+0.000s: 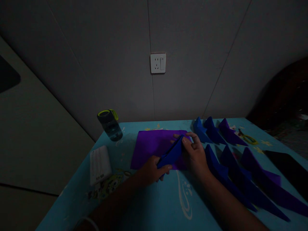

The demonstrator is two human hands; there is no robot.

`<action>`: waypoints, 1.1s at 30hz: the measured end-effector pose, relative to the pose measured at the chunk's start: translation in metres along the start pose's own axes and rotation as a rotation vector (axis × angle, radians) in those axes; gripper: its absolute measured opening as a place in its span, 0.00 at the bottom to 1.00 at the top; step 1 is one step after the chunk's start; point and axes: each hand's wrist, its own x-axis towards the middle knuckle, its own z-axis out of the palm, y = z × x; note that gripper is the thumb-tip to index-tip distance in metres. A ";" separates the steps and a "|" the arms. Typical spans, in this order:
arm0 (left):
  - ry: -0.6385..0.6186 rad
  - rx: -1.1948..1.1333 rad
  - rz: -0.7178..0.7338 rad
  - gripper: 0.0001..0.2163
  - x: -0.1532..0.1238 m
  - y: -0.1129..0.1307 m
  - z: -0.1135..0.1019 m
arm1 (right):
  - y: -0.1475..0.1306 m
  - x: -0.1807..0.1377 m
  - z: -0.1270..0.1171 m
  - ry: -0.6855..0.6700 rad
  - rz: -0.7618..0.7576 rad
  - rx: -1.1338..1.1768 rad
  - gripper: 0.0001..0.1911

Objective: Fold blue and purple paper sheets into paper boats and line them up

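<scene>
A folded blue paper boat (172, 153) is held up between my two hands, tilted with one tip toward the upper right. My left hand (152, 168) is closed round its lower left end, thumb on the near side. At the upper tip, my right hand (193, 152) pinches the paper between thumb and fingers. Beneath the boat, a sheet of purple paper (149, 144) lies flat on the table, partly hidden by my hands. Several finished blue and purple paper boats (213, 162) stand in two rows just right of my right hand.
A water bottle (110, 125) and a white power bank (99, 163) are on the left. Scissors (249, 138) with yellow-green handles lie behind a black flat device (288, 168) at right. The patterned blue table (166, 202) meets a wall with a socket (158, 63).
</scene>
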 end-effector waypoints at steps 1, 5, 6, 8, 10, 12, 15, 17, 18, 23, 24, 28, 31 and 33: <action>0.015 0.017 -0.006 0.16 0.000 0.000 0.001 | 0.001 0.000 -0.001 0.007 -0.022 -0.026 0.19; 0.126 0.076 0.019 0.15 -0.002 0.004 0.002 | 0.008 0.000 -0.006 0.057 -0.122 -0.133 0.15; 0.151 0.090 0.034 0.15 -0.002 0.006 0.002 | 0.009 0.000 -0.008 0.077 -0.152 -0.159 0.15; 0.189 0.124 0.073 0.14 -0.003 0.008 0.002 | 0.011 -0.001 -0.009 0.110 -0.200 -0.203 0.15; 0.213 0.153 0.113 0.13 -0.004 0.008 0.002 | 0.012 -0.001 -0.009 0.119 -0.229 -0.219 0.15; 0.215 0.160 0.133 0.12 -0.003 0.008 0.002 | 0.011 -0.002 -0.007 0.106 -0.241 -0.200 0.15; 0.214 0.160 0.139 0.13 -0.003 0.006 0.003 | 0.009 -0.003 -0.005 0.093 -0.252 -0.153 0.16; 0.224 0.164 0.145 0.13 -0.003 0.006 0.003 | 0.008 -0.005 -0.005 0.102 -0.266 -0.170 0.15; 0.230 0.170 0.150 0.12 -0.003 0.006 0.003 | 0.008 -0.005 -0.005 0.112 -0.277 -0.191 0.14; 0.247 0.212 0.173 0.12 -0.004 0.008 0.003 | 0.006 -0.008 -0.005 0.153 -0.326 -0.301 0.11; 0.246 0.214 0.176 0.12 -0.004 0.008 0.003 | 0.006 -0.008 -0.005 0.161 -0.329 -0.321 0.11; 0.250 0.221 0.177 0.12 -0.003 0.009 0.003 | 0.006 -0.009 -0.005 0.171 -0.328 -0.355 0.11; 0.257 0.240 0.183 0.13 -0.003 0.009 0.003 | 0.006 -0.010 -0.005 0.171 -0.332 -0.321 0.12; 0.253 0.257 0.199 0.13 -0.003 0.009 0.003 | 0.006 -0.010 -0.004 0.167 -0.336 -0.272 0.13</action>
